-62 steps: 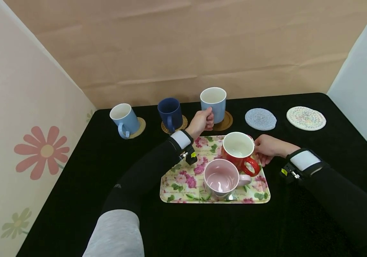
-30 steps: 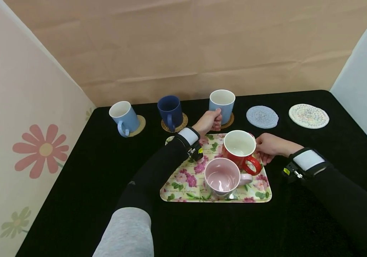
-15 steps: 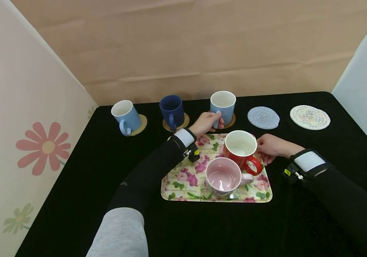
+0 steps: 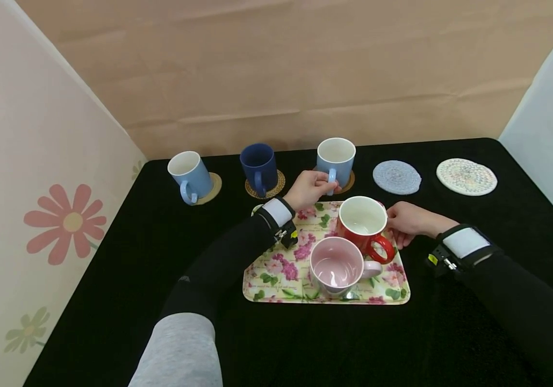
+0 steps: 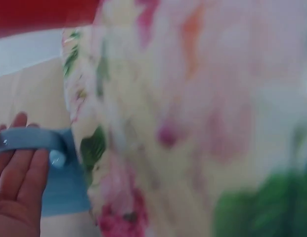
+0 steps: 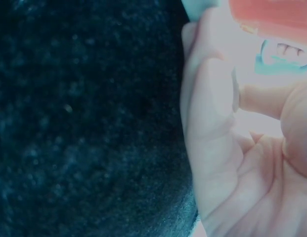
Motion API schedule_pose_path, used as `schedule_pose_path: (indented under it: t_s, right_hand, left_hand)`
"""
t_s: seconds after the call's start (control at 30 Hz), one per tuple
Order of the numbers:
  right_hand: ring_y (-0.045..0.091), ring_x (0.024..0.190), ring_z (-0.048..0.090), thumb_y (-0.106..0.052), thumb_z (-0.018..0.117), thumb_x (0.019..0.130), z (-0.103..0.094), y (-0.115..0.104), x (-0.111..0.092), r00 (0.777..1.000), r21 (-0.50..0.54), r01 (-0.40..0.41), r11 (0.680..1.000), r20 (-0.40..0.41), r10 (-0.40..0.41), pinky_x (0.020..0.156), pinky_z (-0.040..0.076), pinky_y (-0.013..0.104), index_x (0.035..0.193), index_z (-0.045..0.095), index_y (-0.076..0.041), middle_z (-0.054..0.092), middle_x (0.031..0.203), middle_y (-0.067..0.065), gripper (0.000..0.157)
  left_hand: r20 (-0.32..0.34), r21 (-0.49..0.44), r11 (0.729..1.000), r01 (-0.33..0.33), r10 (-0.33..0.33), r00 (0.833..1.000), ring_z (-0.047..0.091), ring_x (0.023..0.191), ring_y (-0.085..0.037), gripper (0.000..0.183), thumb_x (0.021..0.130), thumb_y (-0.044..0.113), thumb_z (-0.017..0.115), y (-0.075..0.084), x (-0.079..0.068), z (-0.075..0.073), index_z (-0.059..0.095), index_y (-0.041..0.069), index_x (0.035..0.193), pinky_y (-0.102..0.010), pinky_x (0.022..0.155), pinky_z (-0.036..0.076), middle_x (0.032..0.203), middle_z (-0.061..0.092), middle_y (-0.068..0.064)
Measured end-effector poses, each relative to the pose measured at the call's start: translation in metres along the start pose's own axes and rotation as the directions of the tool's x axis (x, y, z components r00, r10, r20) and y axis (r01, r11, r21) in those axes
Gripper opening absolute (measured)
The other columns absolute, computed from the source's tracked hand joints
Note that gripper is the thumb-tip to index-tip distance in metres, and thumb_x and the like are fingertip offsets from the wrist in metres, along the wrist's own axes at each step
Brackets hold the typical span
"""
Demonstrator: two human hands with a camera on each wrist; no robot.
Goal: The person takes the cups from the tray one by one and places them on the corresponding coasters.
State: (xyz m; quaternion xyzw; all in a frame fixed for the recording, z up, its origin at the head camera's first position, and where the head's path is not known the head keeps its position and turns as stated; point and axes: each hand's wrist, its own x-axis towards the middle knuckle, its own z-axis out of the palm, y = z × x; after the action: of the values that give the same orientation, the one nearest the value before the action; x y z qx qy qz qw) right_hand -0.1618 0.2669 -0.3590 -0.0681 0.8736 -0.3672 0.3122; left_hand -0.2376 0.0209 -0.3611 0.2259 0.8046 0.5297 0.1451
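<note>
My left hand (image 4: pixel 310 189) holds the handle of a light blue mug (image 4: pixel 341 163) standing on a brown coaster (image 4: pixel 350 183). In the left wrist view, the fingers (image 5: pixel 25 173) reach through behind the handle. My right hand (image 4: pixel 410 220) pinches the right rim of a flowered tray (image 4: pixel 276 298), and its thumb and index finger meet there in the right wrist view. On the tray sit a red mug (image 4: pixel 353 235) with a white inside and a pink mug (image 4: pixel 336 266), their handles pointing right.
A tilted-looking light blue mug (image 4: pixel 191 177) and a navy mug (image 4: pixel 264 173) stand on round coasters at the back left. To the right lie a pale blue coaster (image 4: pixel 397 177) and a white speckled coaster (image 4: pixel 467 177). A brown paper wall (image 4: pixel 276 80) backs the black table.
The left-held light blue mug has shifted right onto the middle of its coaster, and its handle has turned toward the front. My right hand has stayed at the tray.
</note>
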Motion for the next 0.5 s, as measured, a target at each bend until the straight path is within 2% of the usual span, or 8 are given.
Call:
schedule_pose_path:
  t_s: [0.13,0.23,0.37,0.5]
  right_hand:
    - [0.011,0.046,0.060,-0.002,0.048,0.096,0.001,0.001,0.000,1.000,0.003,0.001,1.000,-0.002,-0.001,0.047,0.051,0.025,0.076,0.057,0.000,0.061,0.056,0.005,0.022]
    - [0.011,0.046,0.061,-0.002,0.049,0.097,0.001,0.002,0.001,1.000,-0.001,0.004,1.000,-0.003,-0.004,0.047,0.051,0.025,0.076,0.058,0.000,0.061,0.056,0.005,0.022]
    - [0.011,0.047,0.061,-0.003,0.049,0.097,0.000,0.003,0.002,1.000,-0.003,0.007,1.000,0.001,-0.007,0.047,0.052,0.025,0.078,0.058,0.001,0.061,0.057,0.004,0.022]
    - [0.012,0.047,0.061,-0.003,0.048,0.098,-0.001,0.002,0.001,1.000,-0.005,0.001,1.000,0.005,-0.001,0.048,0.052,0.025,0.078,0.058,0.000,0.061,0.057,0.004,0.023]
  left_hand:
    - [-0.074,0.012,1.000,0.001,0.000,0.997,0.066,0.102,-0.016,0.021,0.096,0.013,0.062,-0.001,-0.001,0.010,0.071,-0.002,0.107,-0.022,0.092,0.046,0.100,0.073,-0.011]
    - [-0.109,0.003,1.000,0.008,-0.008,0.994,0.068,0.096,-0.017,0.020,0.094,0.013,0.065,0.001,-0.001,0.015,0.072,-0.002,0.104,-0.020,0.082,0.050,0.097,0.073,-0.011]
    - [-0.123,-0.035,0.999,0.021,-0.025,0.992,0.069,0.082,-0.018,0.017,0.091,0.014,0.069,0.003,0.001,0.019,0.073,-0.002,0.095,-0.019,0.063,0.047,0.092,0.073,-0.012]
    - [-0.119,-0.053,0.998,0.033,-0.039,0.992,0.068,0.079,-0.018,0.016,0.090,0.014,0.070,0.006,0.003,0.019,0.073,-0.003,0.091,-0.017,0.063,0.047,0.089,0.073,-0.012]
